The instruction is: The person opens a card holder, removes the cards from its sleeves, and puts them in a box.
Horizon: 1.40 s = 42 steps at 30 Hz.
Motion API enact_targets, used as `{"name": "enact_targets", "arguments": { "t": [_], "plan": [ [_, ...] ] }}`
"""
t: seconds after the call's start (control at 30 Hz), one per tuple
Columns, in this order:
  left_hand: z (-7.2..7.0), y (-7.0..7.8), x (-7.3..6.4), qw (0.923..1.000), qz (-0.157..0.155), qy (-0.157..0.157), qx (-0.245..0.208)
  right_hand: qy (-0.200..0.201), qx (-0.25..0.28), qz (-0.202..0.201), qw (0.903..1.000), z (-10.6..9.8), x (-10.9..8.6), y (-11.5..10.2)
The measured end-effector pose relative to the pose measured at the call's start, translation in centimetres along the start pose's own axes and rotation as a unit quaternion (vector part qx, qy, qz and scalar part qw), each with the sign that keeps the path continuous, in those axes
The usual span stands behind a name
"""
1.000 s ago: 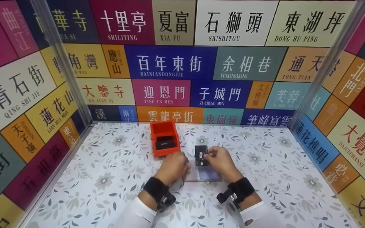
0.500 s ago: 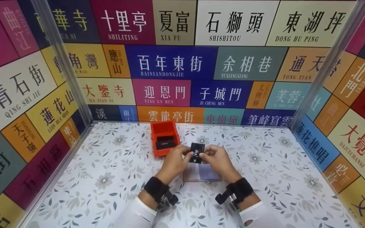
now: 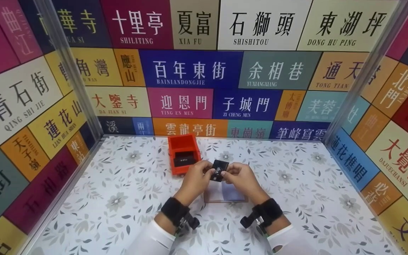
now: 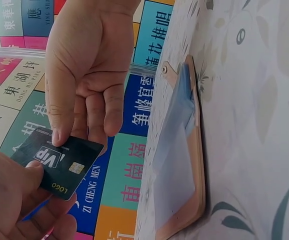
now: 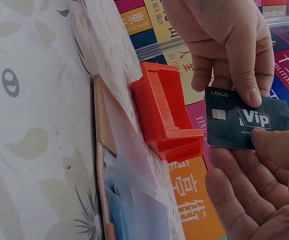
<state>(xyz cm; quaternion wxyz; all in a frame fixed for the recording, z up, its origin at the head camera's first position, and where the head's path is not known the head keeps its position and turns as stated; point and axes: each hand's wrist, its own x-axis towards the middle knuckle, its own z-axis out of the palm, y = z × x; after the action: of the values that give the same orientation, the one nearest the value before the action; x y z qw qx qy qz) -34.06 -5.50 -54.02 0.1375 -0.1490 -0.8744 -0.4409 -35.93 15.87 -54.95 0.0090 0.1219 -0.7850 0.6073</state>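
A black card marked "Vip", with a gold chip, is held up between both hands. My left hand pinches one end between thumb and fingers, and my right hand pinches the other. In the left wrist view the right thumb lies flat on the card's printed face. Below the hands a tan card holder lies open on the table, its clear plastic sleeves standing partly raised. A snap strap sticks out from its edge.
Behind my left hand stands a red plastic bin with black cards in its front part. The table has a floral cover. Panels with printed place names enclose the back and sides.
My left hand has come up from the card holder to grip the card alongside the right hand. The card has shifted slightly left and tilted.
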Motion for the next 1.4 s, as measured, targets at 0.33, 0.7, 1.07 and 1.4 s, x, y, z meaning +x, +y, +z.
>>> {"name": "enact_targets", "arguments": {
  "t": [0.33,0.7,1.07,1.4],
  "plan": [
    [-0.7,-0.4,0.1,0.996,0.039,0.053,0.059,-0.024,-0.22,-0.009,0.9751,-0.7,-0.1,1.2],
    [-2.4,-1.2,0.7,0.9882,0.038,0.111,0.098,-0.079,-0.371,0.025,0.925,-0.7,-0.9,1.4],
    [-4.1,-2.0,1.3,0.9691,0.068,0.145,0.188,-0.088,-0.391,-0.002,0.9163,-0.6,-1.1,1.5],
    [-6.0,-3.1,2.6,0.9311,0.064,0.13,0.335,-0.084,-0.399,-0.012,0.9131,-0.6,-1.4,1.4]
  ]
}}
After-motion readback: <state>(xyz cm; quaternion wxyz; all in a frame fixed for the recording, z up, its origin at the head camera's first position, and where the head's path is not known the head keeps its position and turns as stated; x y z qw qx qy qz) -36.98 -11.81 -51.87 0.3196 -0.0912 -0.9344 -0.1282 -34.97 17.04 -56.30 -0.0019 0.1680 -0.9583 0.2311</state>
